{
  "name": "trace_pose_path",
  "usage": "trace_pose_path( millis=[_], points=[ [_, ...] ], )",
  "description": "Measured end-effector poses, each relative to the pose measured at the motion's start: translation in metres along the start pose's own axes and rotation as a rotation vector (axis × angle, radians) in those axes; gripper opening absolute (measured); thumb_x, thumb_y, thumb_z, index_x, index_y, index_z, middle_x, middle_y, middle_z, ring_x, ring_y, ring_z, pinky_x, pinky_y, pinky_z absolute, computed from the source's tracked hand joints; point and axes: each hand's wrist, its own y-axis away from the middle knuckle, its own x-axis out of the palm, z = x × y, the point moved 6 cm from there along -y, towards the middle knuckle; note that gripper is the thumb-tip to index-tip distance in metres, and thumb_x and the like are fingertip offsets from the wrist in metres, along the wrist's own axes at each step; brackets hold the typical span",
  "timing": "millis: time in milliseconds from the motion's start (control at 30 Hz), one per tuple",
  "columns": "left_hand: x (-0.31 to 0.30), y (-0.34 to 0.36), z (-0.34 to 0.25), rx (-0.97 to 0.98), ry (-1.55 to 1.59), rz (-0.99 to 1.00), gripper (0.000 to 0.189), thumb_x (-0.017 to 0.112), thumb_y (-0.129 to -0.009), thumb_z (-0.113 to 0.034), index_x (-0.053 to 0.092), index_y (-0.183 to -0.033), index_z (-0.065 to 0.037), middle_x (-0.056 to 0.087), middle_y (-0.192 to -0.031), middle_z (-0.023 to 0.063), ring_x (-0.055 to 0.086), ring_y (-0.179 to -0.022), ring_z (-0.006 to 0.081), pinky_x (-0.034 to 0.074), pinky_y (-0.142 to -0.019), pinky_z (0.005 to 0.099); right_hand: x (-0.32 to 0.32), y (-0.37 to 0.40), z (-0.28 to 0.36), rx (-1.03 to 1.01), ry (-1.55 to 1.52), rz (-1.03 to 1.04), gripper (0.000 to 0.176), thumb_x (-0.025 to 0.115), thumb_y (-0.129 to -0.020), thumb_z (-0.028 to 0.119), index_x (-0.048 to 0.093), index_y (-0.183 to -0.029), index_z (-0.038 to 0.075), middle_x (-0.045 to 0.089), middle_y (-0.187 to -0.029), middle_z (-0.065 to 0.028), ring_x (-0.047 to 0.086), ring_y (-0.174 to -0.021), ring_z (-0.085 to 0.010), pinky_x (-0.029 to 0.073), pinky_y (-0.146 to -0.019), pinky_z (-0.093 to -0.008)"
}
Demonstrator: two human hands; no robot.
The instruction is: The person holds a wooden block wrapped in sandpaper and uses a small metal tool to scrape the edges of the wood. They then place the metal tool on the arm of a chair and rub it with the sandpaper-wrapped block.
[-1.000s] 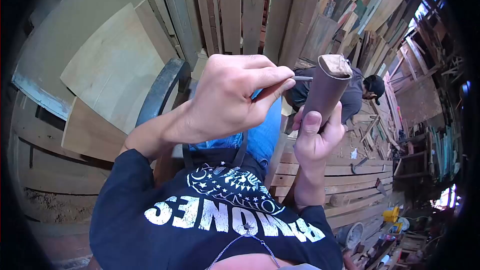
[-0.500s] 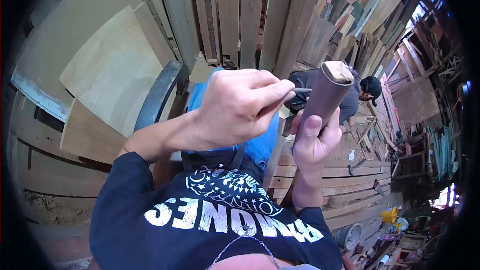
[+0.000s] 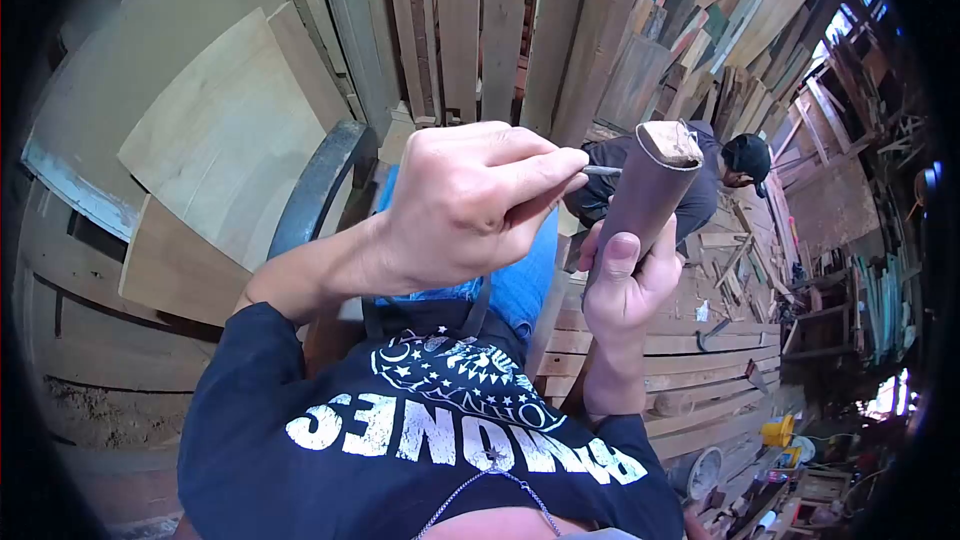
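Note:
My left hand (image 3: 480,205) pinches a thin grey stick (image 3: 602,170) between thumb and fingertips. The stick's far end meets or nearly meets the side of a dark brown, rounded sleeve (image 3: 648,190); exact contact is unclear. Inside the sleeve's upper end shows a pale, rough wooden piece (image 3: 672,142). My right hand (image 3: 630,280) is wrapped round the lower part of the sleeve, thumb on the near side, holding it tilted upward above my lap.
Beyond my right hand a person in dark clothes and a black cap (image 3: 745,155) bends low. Boards (image 3: 500,30) stand ahead, plywood sheets (image 3: 215,140) lean at left beside a dark curved armrest (image 3: 315,185). Wooden slats (image 3: 700,365) lie at right, near a yellow object (image 3: 778,430).
My left hand has shifted slightly up and left, and more of the grey stick shows. The sleeve has moved a little left. The other person's head has moved slightly right and up.

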Motion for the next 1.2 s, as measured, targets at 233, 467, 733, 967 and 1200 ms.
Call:
trace_pose_path(
  millis=[233,467,733,967,1200],
  points=[
    [0.002,-0.001,0.002,0.019,-0.009,-0.031,0.026,0.079,-0.075,0.003,0.075,-0.100,0.001,0.072,-0.082,0.0145,0.071,-0.069,0.0245,0.056,-0.060,0.0311,-0.003,0.001,-0.003,0.025,-0.018,0.013,0.043,0.065,-0.099,0.038,0.058,-0.108,-0.004,0.061,-0.066,-0.0028,0.060,-0.058,-0.0093,0.047,-0.055,-0.0249],
    [0.013,0.006,-0.002,0.044,-0.030,0.051,0.025,0.077,-0.077,0.003,0.076,-0.101,-0.001,0.073,-0.085,0.0129,0.069,-0.066,0.0234,0.055,-0.058,0.0306,-0.002,0.004,-0.004,0.027,0.011,0.030,0.046,0.067,-0.098,0.039,0.058,-0.112,-0.004,0.065,-0.073,-0.0061,0.062,-0.061,-0.0110,0.049,-0.058,-0.0257],
    [0.010,0.007,-0.007,0.082,-0.044,0.061,0.032,0.076,-0.072,0.006,0.074,-0.104,0.002,0.072,-0.084,0.0123,0.070,-0.068,0.0238,0.055,-0.058,0.0325,-0.004,0.005,-0.004,0.018,-0.015,0.011,0.045,0.066,-0.098,0.038,0.058,-0.111,-0.004,0.061,-0.068,-0.0043,0.058,-0.058,-0.0100,0.047,-0.056,-0.0251],
    [-0.002,0.001,-0.006,0.079,-0.040,-0.022,0.032,0.079,-0.072,0.006,0.075,-0.104,0.000,0.073,-0.085,0.0134,0.069,-0.067,0.0238,0.055,-0.058,0.0322,-0.005,0.004,-0.004,0.045,-0.019,0.011,0.045,0.065,-0.098,0.039,0.057,-0.111,-0.004,0.060,-0.066,-0.0028,0.057,-0.057,-0.0093,0.047,-0.056,-0.0246],
    [-0.001,-0.001,-0.007,0.100,-0.102,0.000,0.036,0.079,-0.071,0.006,0.076,-0.106,-0.002,0.073,-0.084,0.0116,0.068,-0.065,0.0227,0.053,-0.056,0.0315,-0.006,0.002,-0.003,0.057,-0.018,0.003,0.045,0.065,-0.098,0.039,0.057,-0.111,-0.003,0.060,-0.065,-0.0018,0.057,-0.057,-0.0086,0.046,-0.055,-0.0240]
  ],
)
